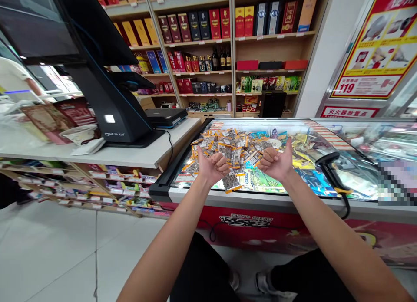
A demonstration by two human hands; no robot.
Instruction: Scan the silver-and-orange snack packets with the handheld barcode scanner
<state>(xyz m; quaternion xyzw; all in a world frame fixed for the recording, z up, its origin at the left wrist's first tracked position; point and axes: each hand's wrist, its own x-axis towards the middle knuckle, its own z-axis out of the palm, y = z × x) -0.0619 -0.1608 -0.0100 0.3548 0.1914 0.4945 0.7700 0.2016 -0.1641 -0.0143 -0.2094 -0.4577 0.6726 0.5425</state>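
Both my hands are held up over the glass top of a chest freezer, fingers curled into fists and thumbs pointing up. My left hand is shut with nothing visible in it, in front of a heap of small snack packets with orange edges. One packet lies at the front of the heap, just right of that hand's wrist. My right hand is likewise shut on nothing, near the heap's right side. Yellow packages show through the glass to its right.
A black handheld scanner with a cable stands on the freezer at right. To the left, a counter bears a checkout terminal and a flat black device. Shelves of boxed bottles stand behind the freezer.
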